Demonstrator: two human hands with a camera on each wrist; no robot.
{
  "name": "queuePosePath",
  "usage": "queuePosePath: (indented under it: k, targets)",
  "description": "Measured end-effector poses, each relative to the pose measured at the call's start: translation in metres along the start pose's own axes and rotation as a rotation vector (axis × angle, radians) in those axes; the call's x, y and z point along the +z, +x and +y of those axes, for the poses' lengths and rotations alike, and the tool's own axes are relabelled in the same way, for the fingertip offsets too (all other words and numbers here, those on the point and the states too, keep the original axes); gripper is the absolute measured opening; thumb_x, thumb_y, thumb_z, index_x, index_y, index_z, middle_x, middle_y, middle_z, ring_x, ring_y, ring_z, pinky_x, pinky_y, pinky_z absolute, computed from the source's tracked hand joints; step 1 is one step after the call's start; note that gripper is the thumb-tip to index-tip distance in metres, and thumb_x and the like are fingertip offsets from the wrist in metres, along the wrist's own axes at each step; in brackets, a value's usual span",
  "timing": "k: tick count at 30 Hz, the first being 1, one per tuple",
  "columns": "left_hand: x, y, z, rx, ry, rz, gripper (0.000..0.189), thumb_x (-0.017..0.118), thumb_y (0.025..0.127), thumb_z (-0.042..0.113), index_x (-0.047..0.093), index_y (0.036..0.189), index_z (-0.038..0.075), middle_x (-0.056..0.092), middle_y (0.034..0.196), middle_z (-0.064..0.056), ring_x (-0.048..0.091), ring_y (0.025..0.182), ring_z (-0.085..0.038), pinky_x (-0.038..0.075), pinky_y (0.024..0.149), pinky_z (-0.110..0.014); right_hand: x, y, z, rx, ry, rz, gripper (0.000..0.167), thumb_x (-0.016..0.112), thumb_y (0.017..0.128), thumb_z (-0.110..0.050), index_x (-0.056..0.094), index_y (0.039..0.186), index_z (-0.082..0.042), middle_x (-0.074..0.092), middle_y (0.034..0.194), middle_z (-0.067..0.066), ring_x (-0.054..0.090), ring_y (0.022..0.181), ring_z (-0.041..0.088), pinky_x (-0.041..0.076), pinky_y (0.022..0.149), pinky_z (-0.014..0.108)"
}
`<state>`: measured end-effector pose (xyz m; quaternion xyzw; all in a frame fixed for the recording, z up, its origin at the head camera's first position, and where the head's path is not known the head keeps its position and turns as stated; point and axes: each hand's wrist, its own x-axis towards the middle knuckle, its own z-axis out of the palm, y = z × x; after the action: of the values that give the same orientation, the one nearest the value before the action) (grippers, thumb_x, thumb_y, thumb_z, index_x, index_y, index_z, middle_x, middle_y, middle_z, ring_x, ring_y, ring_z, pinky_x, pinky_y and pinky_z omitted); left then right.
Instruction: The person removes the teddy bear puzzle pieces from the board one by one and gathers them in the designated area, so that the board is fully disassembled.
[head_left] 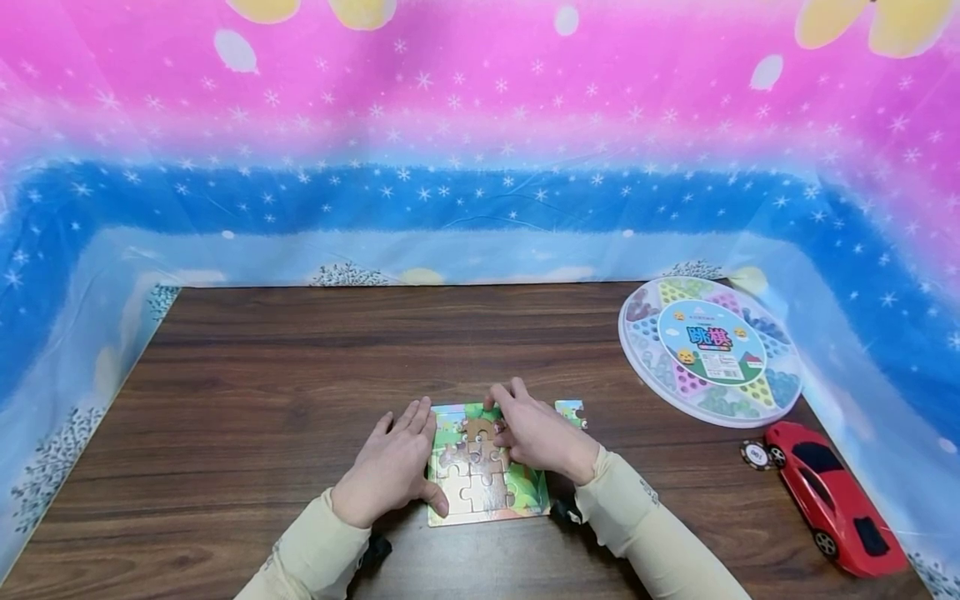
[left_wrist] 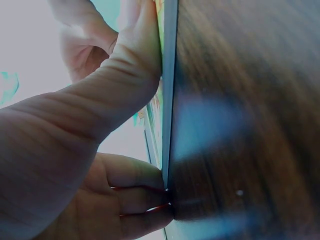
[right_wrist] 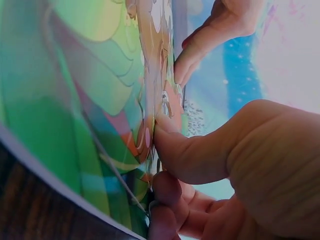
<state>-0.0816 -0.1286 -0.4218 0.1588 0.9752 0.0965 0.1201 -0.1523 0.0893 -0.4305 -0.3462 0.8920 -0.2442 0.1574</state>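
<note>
A jigsaw puzzle [head_left: 456, 483] with a cartoon picture lies flat in its thin board near the front of the table. My left hand [head_left: 393, 462] rests along the board's left edge, fingers stretched forward and thumb on the lower left corner. At the upper right of the puzzle, my right hand [head_left: 543, 433] pinches a puzzle piece at the surface between curled fingers and thumb [right_wrist: 187, 155]; the fingers mostly hide it. One loose puzzle piece [head_left: 568, 410] lies on the table just beyond the right hand.
To the right is a round Chinese checkers set [head_left: 645, 371] under a clear cover. Closer in lie a black-and-white chip [head_left: 754, 455] and a red toy car [head_left: 840, 508] by the table's right edge. A patterned cloth [head_left: 480, 196] hangs behind the wooden table [head_left: 285, 367].
</note>
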Motion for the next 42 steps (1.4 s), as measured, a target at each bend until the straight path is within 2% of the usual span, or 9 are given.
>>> queuePosePath:
  k: [8,15,19,22,24,28,31,37,42]
  targets:
    - [0.0,0.0,0.001,0.001,0.005,0.002,0.124,0.079,0.053,0.064,0.037,0.145,-0.009,0.028,0.153,-0.025,0.03,0.141,-0.036,0.028,0.108,-0.058,-0.004,0.0,0.0,-0.059,0.088,0.028,0.027,0.064,0.09,0.002,0.048,0.105,-0.014,0.052,0.086,0.003,0.056,0.071,0.01,0.044,0.048,0.023]
    - [0.0,0.001,0.001,0.009,0.012,-0.002,0.123,0.078,0.054,0.065,0.038,0.144,-0.008,0.028,0.153,-0.025,0.03,0.141,-0.036,0.029,0.108,-0.058,-0.004,-0.001,0.001,-0.1,0.102,0.032,0.021,0.062,0.094,-0.008,0.052,0.11,-0.018,0.052,0.083,-0.003,0.056,0.061,0.005,0.048,0.051,0.023]
    - [0.001,0.001,0.001,0.012,0.014,0.008,0.124,0.079,0.052,0.065,0.039,0.144,-0.009,0.029,0.153,-0.025,0.031,0.14,-0.036,0.029,0.108,-0.058,-0.008,-0.001,0.0,-0.133,0.201,0.022,0.016,0.058,0.097,-0.01,0.054,0.111,-0.017,0.056,0.081,0.002,0.059,0.058,0.009,0.05,0.052,0.024]
    - [0.002,0.002,0.001,0.011,0.009,0.013,0.125,0.079,0.051,0.064,0.039,0.144,-0.009,0.029,0.153,-0.025,0.031,0.141,-0.036,0.029,0.108,-0.058,-0.018,-0.002,0.003,-0.167,0.264,0.067,0.017,0.06,0.095,-0.007,0.057,0.111,-0.014,0.059,0.081,0.005,0.06,0.063,0.014,0.052,0.056,0.025]
    - [0.002,0.002,0.001,0.009,0.003,0.015,0.125,0.079,0.051,0.064,0.039,0.144,-0.009,0.029,0.153,-0.025,0.03,0.141,-0.036,0.029,0.108,-0.058,-0.028,-0.004,0.007,-0.177,0.239,0.136,0.018,0.063,0.093,-0.007,0.059,0.109,-0.015,0.06,0.081,0.005,0.059,0.065,0.015,0.051,0.058,0.026]
    - [0.003,0.002,0.001,0.005,-0.009,0.016,0.125,0.079,0.051,0.063,0.038,0.144,-0.009,0.029,0.153,-0.025,0.029,0.141,-0.036,0.028,0.108,-0.058,-0.051,-0.015,0.021,-0.108,0.216,0.246,0.017,0.066,0.092,-0.01,0.062,0.106,-0.019,0.062,0.082,0.003,0.056,0.067,0.015,0.049,0.057,0.028]
    - [0.004,0.001,0.001,0.004,-0.015,0.015,0.125,0.08,0.05,0.063,0.038,0.144,-0.009,0.029,0.153,-0.025,0.029,0.141,-0.036,0.028,0.108,-0.058,-0.061,-0.028,0.035,-0.018,0.212,0.285,0.013,0.064,0.094,-0.013,0.064,0.104,-0.021,0.062,0.082,-0.001,0.055,0.066,0.015,0.048,0.056,0.029]
    - [0.003,0.0,-0.001,0.007,-0.009,0.021,0.125,0.08,0.051,0.063,0.038,0.144,-0.009,0.029,0.153,-0.025,0.03,0.141,-0.036,0.029,0.108,-0.059,-0.065,-0.054,0.062,0.139,0.238,0.307,0.008,0.059,0.097,-0.014,0.062,0.103,-0.018,0.06,0.081,0.004,0.053,0.066,0.019,0.047,0.056,0.03]
    - [0.001,0.0,0.0,0.002,-0.016,0.014,0.124,0.08,0.052,0.062,0.038,0.144,-0.009,0.028,0.154,-0.025,0.029,0.142,-0.036,0.028,0.108,-0.059,-0.062,-0.069,0.085,0.201,0.225,0.319,0.007,0.056,0.099,-0.013,0.06,0.104,-0.013,0.059,0.081,0.005,0.054,0.067,0.02,0.048,0.058,0.03]
